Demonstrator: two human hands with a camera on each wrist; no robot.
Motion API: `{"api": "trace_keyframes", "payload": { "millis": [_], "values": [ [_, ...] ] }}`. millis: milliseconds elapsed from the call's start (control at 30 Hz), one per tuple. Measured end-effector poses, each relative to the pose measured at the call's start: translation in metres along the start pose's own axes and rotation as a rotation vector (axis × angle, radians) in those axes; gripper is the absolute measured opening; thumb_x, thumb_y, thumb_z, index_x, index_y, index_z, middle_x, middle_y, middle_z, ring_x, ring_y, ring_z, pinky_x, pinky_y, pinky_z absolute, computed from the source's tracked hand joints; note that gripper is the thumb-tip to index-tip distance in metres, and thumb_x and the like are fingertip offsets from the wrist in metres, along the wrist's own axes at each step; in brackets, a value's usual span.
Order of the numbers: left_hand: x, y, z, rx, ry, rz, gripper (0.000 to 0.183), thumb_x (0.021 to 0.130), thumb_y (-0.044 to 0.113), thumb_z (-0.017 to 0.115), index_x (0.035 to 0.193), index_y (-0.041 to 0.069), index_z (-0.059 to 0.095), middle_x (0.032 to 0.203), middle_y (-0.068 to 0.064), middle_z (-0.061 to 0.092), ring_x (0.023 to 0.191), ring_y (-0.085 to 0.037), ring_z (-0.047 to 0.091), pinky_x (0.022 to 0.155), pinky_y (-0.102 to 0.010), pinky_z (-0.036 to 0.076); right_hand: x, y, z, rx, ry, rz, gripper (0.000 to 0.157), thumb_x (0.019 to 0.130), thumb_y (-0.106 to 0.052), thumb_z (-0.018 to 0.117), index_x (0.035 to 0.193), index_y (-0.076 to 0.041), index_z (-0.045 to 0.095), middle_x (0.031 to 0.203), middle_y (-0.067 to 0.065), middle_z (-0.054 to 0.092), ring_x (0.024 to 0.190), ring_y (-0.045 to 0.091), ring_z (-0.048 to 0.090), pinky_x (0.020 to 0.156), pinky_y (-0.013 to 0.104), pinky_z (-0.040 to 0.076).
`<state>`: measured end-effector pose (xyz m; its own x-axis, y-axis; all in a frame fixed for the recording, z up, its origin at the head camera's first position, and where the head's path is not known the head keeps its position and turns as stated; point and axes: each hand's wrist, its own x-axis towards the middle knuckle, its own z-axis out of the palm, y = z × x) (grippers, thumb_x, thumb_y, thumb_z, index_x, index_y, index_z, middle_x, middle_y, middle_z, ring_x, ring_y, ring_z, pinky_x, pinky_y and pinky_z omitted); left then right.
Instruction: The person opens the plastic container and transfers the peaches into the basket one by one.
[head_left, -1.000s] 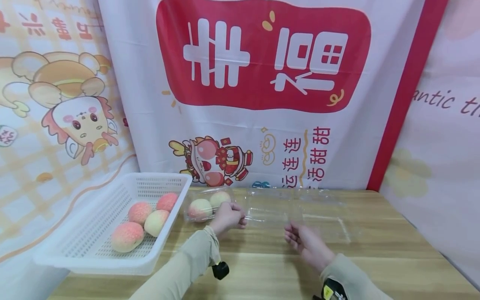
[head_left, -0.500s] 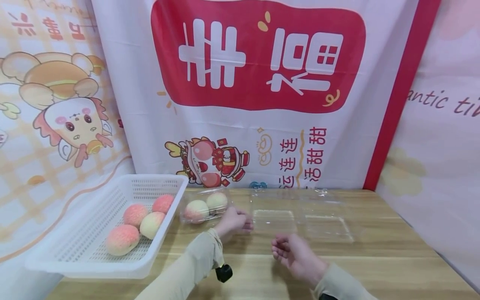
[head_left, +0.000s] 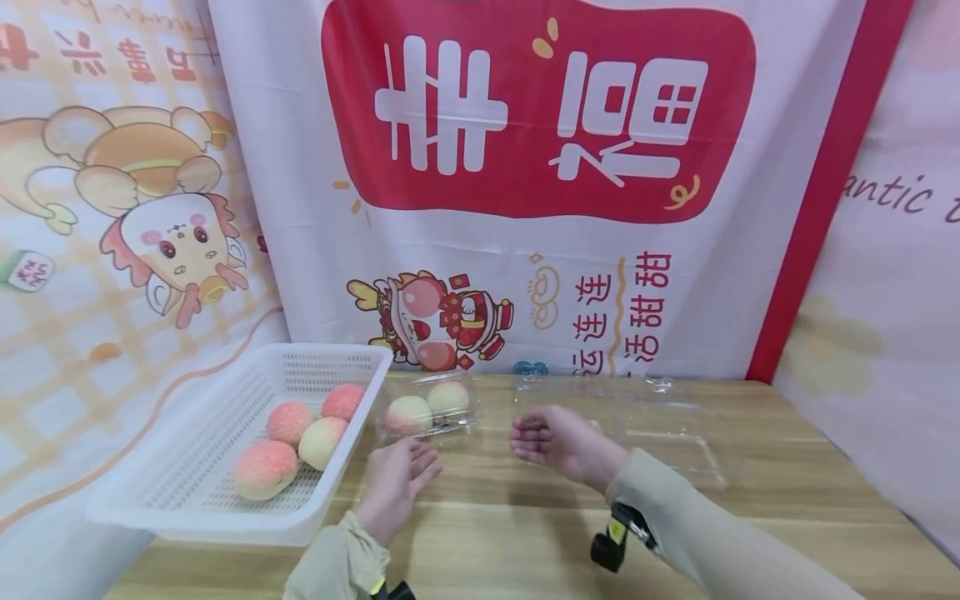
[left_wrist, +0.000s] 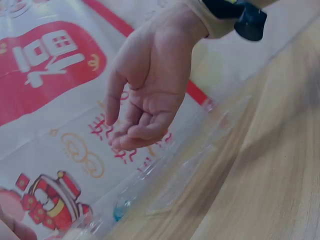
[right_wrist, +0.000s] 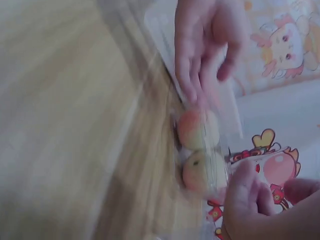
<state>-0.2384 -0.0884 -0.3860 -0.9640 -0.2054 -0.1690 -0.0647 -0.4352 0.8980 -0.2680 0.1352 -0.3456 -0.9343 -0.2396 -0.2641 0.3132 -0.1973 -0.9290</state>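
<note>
Just beyond the nearer left hand [head_left: 394, 481] at one o'clock, and between nine and ten from the right hand [head_left: 561, 440], the clear box [head_left: 450, 431] of two peaches [head_left: 408, 414] lies roughly eight-to-two lengthwise, both hands loosely extended, holding nothing.

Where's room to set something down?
Free: front centre of the wood-grain table, between beige sleeves; and between empty clear plastic packaging and right edge. Crowded: left, white perforated plastic basket beside clear plastic box of round pink-cream peaches.
</note>
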Motion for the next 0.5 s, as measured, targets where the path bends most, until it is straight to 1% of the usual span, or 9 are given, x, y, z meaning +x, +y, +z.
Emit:
{"api": "trace_keyframes", "payload": {
  "millis": [67,133,167,200,267,333,400,433,500],
  "values": [
    [0.001,0.003,-0.010,-0.045,0.035,-0.011,0.047,0.098,0.003,0.042,0.138,-0.019,0.029,0.137,-0.036,0.036,0.105,-0.028,0.058,0.095,-0.039,0.050,0.013,-0.003,0.005,-0.080,-0.011,-0.003,0.024,0.098,-0.004,0.048,0.113,0.014,0.053,0.100,0.021,0.061,0.085,0.026,0.063,0.097,0.044,0.049],
    [0.003,0.004,-0.018,-0.075,0.051,-0.017,0.053,0.100,0.006,0.039,0.144,-0.018,0.020,0.143,-0.035,0.030,0.114,-0.032,0.052,0.101,-0.041,0.046,0.023,-0.004,0.011,-0.137,-0.012,-0.003,0.025,0.097,-0.003,0.050,0.114,0.015,0.053,0.100,0.023,0.061,0.084,0.026,0.063,0.095,0.045,0.050],
    [0.004,0.004,-0.021,-0.089,0.053,-0.021,0.056,0.101,0.008,0.038,0.146,-0.017,0.015,0.145,-0.034,0.027,0.116,-0.034,0.049,0.103,-0.041,0.044,0.028,-0.004,0.015,-0.156,-0.005,0.000,0.024,0.096,-0.003,0.052,0.113,0.014,0.053,0.099,0.023,0.061,0.082,0.025,0.063,0.095,0.045,0.050],
    [0.005,0.004,-0.023,-0.100,0.060,-0.023,0.056,0.102,0.010,0.037,0.146,-0.016,0.013,0.144,-0.033,0.027,0.115,-0.032,0.049,0.103,-0.041,0.043,0.031,-0.003,0.019,-0.165,0.007,0.008,0.025,0.095,-0.003,0.053,0.113,0.014,0.052,0.098,0.023,0.061,0.081,0.025,0.063,0.094,0.044,0.051],
    [0.008,0.004,-0.027,-0.123,0.069,-0.013,0.056,0.104,0.012,0.033,0.147,-0.015,0.011,0.143,-0.031,0.028,0.112,-0.029,0.051,0.104,-0.040,0.043,0.037,-0.002,0.027,-0.151,0.038,0.023,0.027,0.094,-0.003,0.055,0.114,0.014,0.049,0.098,0.023,0.058,0.080,0.025,0.060,0.092,0.044,0.052],
    [0.011,0.003,-0.028,-0.169,0.074,0.003,0.055,0.105,0.013,0.031,0.147,-0.015,0.008,0.142,-0.031,0.028,0.109,-0.027,0.053,0.103,-0.037,0.044,0.043,0.001,0.035,-0.137,0.082,0.030,0.026,0.092,-0.002,0.055,0.113,0.012,0.047,0.093,0.019,0.051,0.073,0.022,0.053,0.084,0.039,0.054],
    [0.014,0.001,-0.028,-0.216,0.086,0.016,0.055,0.105,0.011,0.030,0.147,-0.015,0.007,0.140,-0.031,0.030,0.110,-0.027,0.054,0.102,-0.035,0.045,0.048,0.003,0.043,-0.114,0.122,0.030,0.027,0.090,-0.001,0.054,0.114,0.010,0.046,0.093,0.016,0.043,0.072,0.020,0.046,0.076,0.035,0.053],
    [0.015,0.000,-0.028,-0.237,0.091,0.022,0.054,0.105,0.010,0.030,0.147,-0.016,0.008,0.139,-0.031,0.030,0.111,-0.027,0.054,0.101,-0.034,0.046,0.051,0.004,0.047,-0.111,0.143,0.026,0.029,0.090,0.000,0.054,0.116,0.011,0.047,0.096,0.018,0.042,0.073,0.020,0.044,0.074,0.034,0.053],
    [0.018,-0.003,-0.025,-0.274,0.108,0.033,0.051,0.103,0.008,0.031,0.144,-0.016,0.013,0.133,-0.030,0.035,0.111,-0.028,0.055,0.099,-0.033,0.047,0.055,0.005,0.052,-0.096,0.176,0.010,0.040,0.088,0.002,0.054,0.125,0.012,0.043,0.105,0.025,0.043,0.077,0.022,0.043,0.072,0.033,0.052]
  ]
}}
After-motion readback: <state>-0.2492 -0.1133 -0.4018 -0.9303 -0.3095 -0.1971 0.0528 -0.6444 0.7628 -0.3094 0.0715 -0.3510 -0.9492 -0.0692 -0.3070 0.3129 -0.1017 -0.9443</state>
